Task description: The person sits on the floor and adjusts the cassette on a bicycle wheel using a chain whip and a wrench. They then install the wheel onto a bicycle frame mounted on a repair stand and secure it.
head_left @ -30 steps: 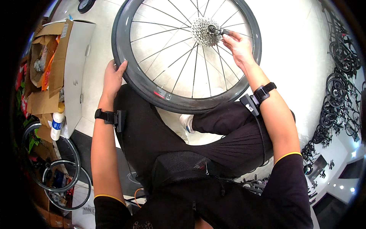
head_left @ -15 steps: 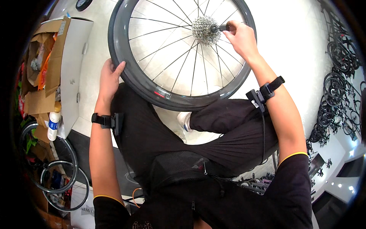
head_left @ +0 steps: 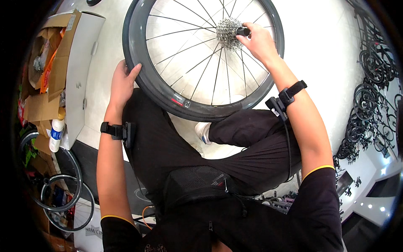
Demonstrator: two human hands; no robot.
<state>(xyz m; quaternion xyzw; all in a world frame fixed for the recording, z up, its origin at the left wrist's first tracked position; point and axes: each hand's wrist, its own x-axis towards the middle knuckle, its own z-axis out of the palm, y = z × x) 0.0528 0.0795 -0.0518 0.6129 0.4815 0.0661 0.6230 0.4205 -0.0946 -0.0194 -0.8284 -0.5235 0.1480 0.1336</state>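
Observation:
A bicycle wheel (head_left: pixel 153 89) with a deep black rim and black tyre rests across my legs, cassette side up. At its centre sits a silver cassette (head_left: pixel 226 35) of stacked sprockets. My left hand (head_left: pixel 124 82) grips the tyre and rim at the wheel's near left, thumb on top, the other fingers partly hidden behind. With thumb and fingers closed, my right hand (head_left: pixel 259 44) pinches a short black cylindrical piece (head_left: pixel 242 31) at the middle of the cassette. That piece covers the hub end; whether it is seated there I cannot tell.
To the left stands a white cabinet (head_left: pixel 86 63) beside an opened cardboard box (head_left: pixel 44 108), with a white bottle (head_left: pixel 56 135) next to it. Two more wheels (head_left: pixel 79 178) lean at the lower left. Many bicycles (head_left: pixel 365 101) line the right side.
The black piece has come over the hub end, which showed bare beside it before. My right hand has shifted slightly left and down. The wheel sits a little further right in view.

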